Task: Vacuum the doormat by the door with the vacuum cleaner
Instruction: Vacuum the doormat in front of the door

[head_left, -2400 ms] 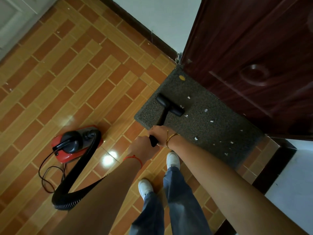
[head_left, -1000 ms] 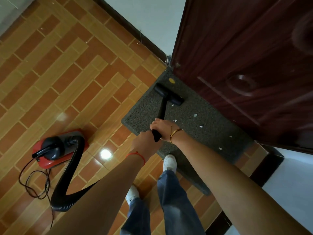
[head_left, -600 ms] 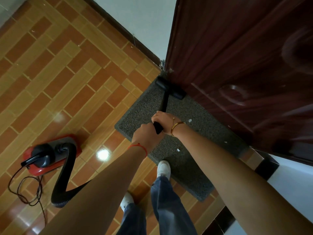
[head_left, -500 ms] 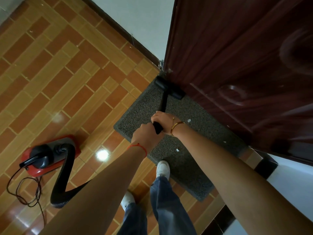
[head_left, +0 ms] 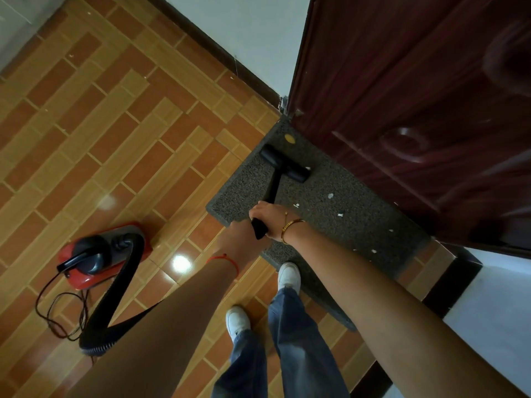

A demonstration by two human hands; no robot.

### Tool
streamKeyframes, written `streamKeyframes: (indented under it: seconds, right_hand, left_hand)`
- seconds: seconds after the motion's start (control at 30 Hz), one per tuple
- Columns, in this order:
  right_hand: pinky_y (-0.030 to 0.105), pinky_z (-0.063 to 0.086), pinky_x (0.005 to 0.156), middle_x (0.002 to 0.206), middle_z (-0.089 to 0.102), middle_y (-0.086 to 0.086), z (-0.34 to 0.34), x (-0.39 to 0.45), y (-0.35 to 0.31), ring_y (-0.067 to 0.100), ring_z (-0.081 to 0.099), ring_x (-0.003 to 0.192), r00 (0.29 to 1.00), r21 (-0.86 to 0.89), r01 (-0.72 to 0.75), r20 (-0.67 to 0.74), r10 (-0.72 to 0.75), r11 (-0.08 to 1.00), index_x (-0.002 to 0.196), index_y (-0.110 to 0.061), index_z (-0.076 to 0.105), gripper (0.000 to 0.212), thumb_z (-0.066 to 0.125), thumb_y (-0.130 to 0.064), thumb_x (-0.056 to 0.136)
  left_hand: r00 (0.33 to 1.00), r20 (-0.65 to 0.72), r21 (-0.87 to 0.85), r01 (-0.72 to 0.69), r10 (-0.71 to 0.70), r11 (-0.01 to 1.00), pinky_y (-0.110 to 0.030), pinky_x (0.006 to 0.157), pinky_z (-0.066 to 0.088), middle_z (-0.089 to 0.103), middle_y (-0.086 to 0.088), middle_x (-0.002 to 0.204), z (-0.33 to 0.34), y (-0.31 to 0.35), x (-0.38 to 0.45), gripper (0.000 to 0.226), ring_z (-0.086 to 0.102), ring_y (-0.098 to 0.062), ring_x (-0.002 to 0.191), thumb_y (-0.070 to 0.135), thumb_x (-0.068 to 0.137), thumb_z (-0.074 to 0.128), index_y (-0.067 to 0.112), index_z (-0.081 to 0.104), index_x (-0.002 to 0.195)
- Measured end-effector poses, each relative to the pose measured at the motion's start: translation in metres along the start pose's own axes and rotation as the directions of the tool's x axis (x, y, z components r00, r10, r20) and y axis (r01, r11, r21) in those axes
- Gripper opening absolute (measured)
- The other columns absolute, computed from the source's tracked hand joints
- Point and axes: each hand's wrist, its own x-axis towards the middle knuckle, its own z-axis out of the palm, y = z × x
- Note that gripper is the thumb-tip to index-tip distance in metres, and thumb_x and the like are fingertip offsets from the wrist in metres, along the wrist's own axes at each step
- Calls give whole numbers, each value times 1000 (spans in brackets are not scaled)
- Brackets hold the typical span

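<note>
A dark grey doormat [head_left: 339, 214] lies along the foot of the dark red door [head_left: 416, 110], with several white scraps and a yellow spot on it. The black vacuum nozzle [head_left: 286, 168] rests on the mat's far left part. Both hands grip the black vacuum wand [head_left: 273, 193]: my right hand [head_left: 268, 215] is in front and my left hand [head_left: 240, 237] sits just behind it. The red and black vacuum cleaner body [head_left: 97, 255] stands on the tiles at the left, and its black hose [head_left: 115, 305] runs under my left arm.
A thin power cord [head_left: 57, 314] loops on the tiled floor beside the vacuum body. My white shoes [head_left: 288, 275] stand at the mat's near edge. A white wall with dark skirting [head_left: 218, 53] meets the door's left side. A dark threshold strip [head_left: 451, 282] lies right.
The nozzle has pulled back from the door's foot toward me along the mat's left part. The yellow spot shows again. Both hands keep their grip on the wand.
</note>
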Motion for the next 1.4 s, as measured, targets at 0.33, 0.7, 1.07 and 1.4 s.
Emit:
streamKeyframes:
  seconds: [0.33, 0.7, 1.07, 1.4]
  right_hand:
    - [41, 55, 82, 112, 62, 7, 53, -6, -93, 27, 65, 99, 999, 58, -39, -6, 39, 998, 106, -13, 58, 21, 52, -2, 89]
    - [33, 49, 76, 117, 60, 7, 114, -7, -184, 26, 64, 101, 1000, 102, -26, -3, 26, 994, 112, -13, 56, 24, 51, -3, 91]
    - [31, 49, 70, 111, 64, 8, 118, 0, -197, 26, 66, 98, 997, 109, -49, -60, 56, 993, 108, -12, 56, 21, 52, -1, 90]
    - [34, 50, 72, 108, 62, 8, 76, -4, -125, 26, 65, 94, 997, 65, -63, -44, 66, 996, 100, -10, 56, 15, 49, -2, 91]
  left_hand:
    - [1000, 14, 41, 10, -11, 999, -23, 40, 35, 54, -1, 63, 19, -86, -54, 23, 48, -14, 48, 30, 86, 52, 11, 58, 74]
    - [998, -7, 104, 66, -66, 992, -22, 44, 37, 57, 1, 68, 49, -178, -103, 22, 50, -13, 52, 35, 84, 53, 15, 59, 76]
    - [999, -15, 132, 51, -50, 990, -21, 42, 38, 55, 2, 66, 46, -192, -102, 21, 50, -12, 51, 35, 83, 55, 16, 58, 77]
    - [999, 48, 33, 22, -24, 999, -25, 48, 49, 65, -3, 64, 31, -124, -64, 20, 65, -18, 57, 31, 79, 54, 13, 62, 72]
